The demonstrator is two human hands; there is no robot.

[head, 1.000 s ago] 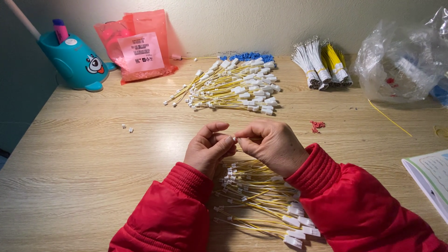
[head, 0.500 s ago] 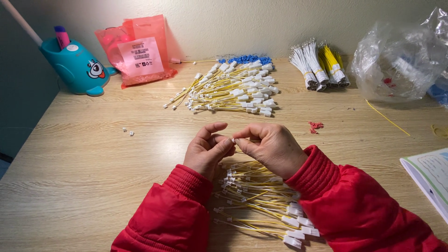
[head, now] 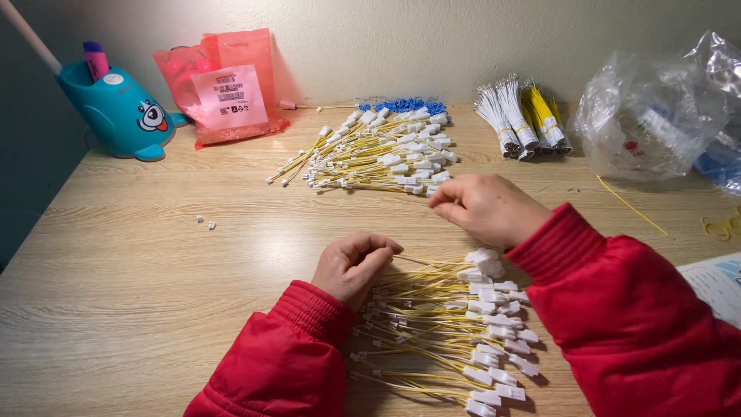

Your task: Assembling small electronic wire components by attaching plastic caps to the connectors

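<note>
Left hand [head: 356,265]: fingers curled loosely inward, resting at the left edge of the near pile of yellow wires [head: 440,324]; whether a wire is pinched inside the curl cannot be told. Right hand [head: 485,207]: fingers bent down in a close pinch at the near edge of the far pile of yellow wires [head: 378,158]; what it grips, if anything, is hidden under the knuckles. Both red sleeves [head: 617,316] cover part of the near pile, whose white connectors lie mostly on its right side.

Surroundings, left to right on the wooden table [head: 154,293]:
- teal pen holder [head: 120,108], whale-shaped, with a pink marker [head: 96,60] in it, at the back left
- red plastic bag [head: 224,85] with a white label, leaning on the wall
- 2 tiny white bits [head: 205,223], loose, well apart from both piles
- blue connectors [head: 405,105] behind the far pile
- bundles of white and yellow wires [head: 525,116], tied, near the wall
- clear plastic bag [head: 652,116], crumpled, at the back right
- single yellow wire [head: 631,205] lying loose in front of that bag
- printed sheet [head: 718,282] at the right edge

Change from 0.5 s earlier: hands, then together above the near pile, are now apart; right hand has gone forward to the far pile, left has dropped to the table.
</note>
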